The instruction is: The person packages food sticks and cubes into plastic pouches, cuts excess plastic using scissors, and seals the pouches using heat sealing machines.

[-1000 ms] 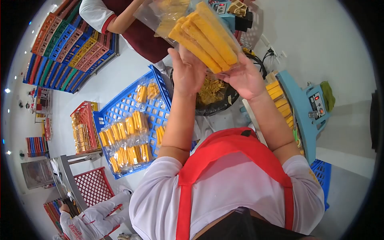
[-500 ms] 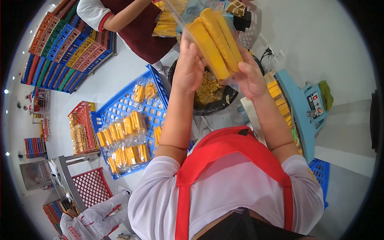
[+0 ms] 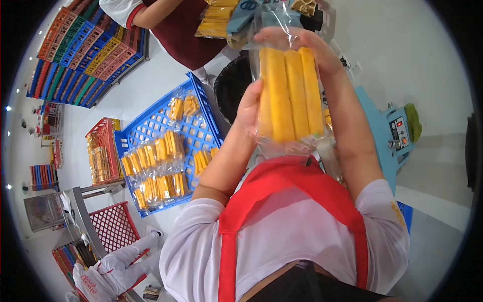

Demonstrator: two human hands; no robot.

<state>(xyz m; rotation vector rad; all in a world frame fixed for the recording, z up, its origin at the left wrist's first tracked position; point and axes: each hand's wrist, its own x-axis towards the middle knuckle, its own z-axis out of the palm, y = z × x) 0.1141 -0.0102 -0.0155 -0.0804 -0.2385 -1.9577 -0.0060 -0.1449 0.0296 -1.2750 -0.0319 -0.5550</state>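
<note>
A clear plastic bag of thick yellow sticks (image 3: 292, 95) is held up before my chest, its sticks standing lengthwise side by side. My left hand (image 3: 249, 108) grips the bag's left edge, thumb at the front and the other fingers mostly hidden. At the top end, my right hand (image 3: 314, 48) is bent around the loose plastic above the sticks. Its fingers reach left behind the clear film and are partly blurred.
A blue crate (image 3: 193, 136) with several bagged portions stands left. Behind my left hand is a black-lined bin (image 3: 231, 85). A light-blue machine (image 3: 382, 126) stands right. A co-worker in a maroon apron (image 3: 186, 38) is at the upper left, near packed yellow sticks (image 3: 216, 22).
The bag has come lower and closer to me and turned from slanted to nearly upright. My right hand has moved from its lower right side to its top; my left hand has lowered.
</note>
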